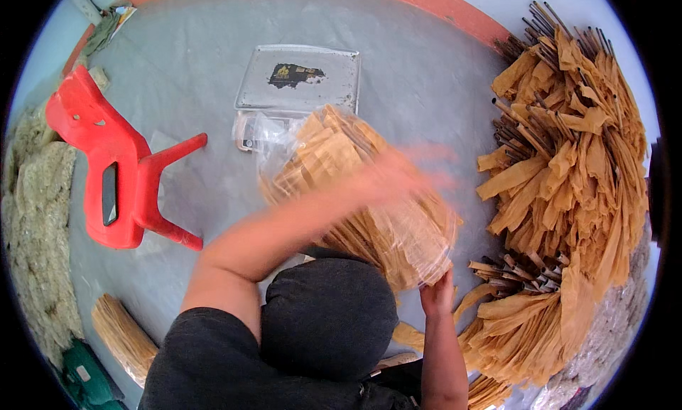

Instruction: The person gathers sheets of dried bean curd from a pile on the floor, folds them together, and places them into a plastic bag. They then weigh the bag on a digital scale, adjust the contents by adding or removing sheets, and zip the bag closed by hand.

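Observation:
A clear plastic bag (410,229) packed with long tan, crinkled, leaf-like strips (330,149) lies slantwise before me. Its upper end overlaps the front of a metal platform scale (245,90), covering part of the display unit. My left hand (421,170), blurred, is over the right part of the bag with its fingers apart; that arm crosses above the bag. At the bag's lower right corner, my right hand (439,293) grips the plastic edge, its fingers partly hidden. My dark cap and shoulder hide the area below.
Large heaps of tan strips with dark sticks (565,165) line the right side. A red plastic chair (114,170) bearing a dark flat object (110,194) stands left. Beyond it are pale bundled material (40,223), a wrapped tan bundle (122,335) and a green object (88,375).

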### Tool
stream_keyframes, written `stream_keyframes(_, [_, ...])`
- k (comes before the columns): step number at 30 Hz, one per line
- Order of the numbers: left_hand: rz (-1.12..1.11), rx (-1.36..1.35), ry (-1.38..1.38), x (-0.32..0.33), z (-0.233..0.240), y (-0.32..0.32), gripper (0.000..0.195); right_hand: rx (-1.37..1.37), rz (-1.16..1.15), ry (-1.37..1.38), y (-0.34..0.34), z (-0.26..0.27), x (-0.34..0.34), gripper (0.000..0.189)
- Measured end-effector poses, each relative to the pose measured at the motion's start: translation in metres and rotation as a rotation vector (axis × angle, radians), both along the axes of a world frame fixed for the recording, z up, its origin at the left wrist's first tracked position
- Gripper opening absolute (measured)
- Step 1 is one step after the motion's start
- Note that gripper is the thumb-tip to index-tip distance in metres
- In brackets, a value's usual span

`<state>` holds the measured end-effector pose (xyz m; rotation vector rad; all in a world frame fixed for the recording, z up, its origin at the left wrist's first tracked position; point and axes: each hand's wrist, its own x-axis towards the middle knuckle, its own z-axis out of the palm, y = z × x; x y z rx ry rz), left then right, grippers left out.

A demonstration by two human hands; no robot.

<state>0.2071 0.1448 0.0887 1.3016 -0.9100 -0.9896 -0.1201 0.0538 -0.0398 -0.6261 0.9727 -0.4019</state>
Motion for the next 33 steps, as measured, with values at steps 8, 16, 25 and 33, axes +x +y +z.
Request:
stream_keyframes(8, [0.857, 0.401, -0.110, 0.128, -0.147, 0.182, 0.048, 0.089, -0.044, -0.065, 0.028, -0.022, -0.008, 0.061])
stream_keyframes(16, [0.595, 0.435, 0.426, 0.075, -0.137, 0.205, 0.085, -0.413, -0.086, 0.333, -0.004, 0.027, -0.004, 0.037])
stream_keyframes(25, [0.614, 0.244, 1.045, -0.017, -0.173, 0.212, 0.098, -0.808, 0.235, 0.577, 0.010, 0.072, 0.034, 0.035])
stream_keyframes(33, [0.774, 0.490, 0.710, 0.036, -0.193, 0.225, 0.087, -0.420, 0.075, 0.469, 0.040, 0.108, 0.060, 0.041])
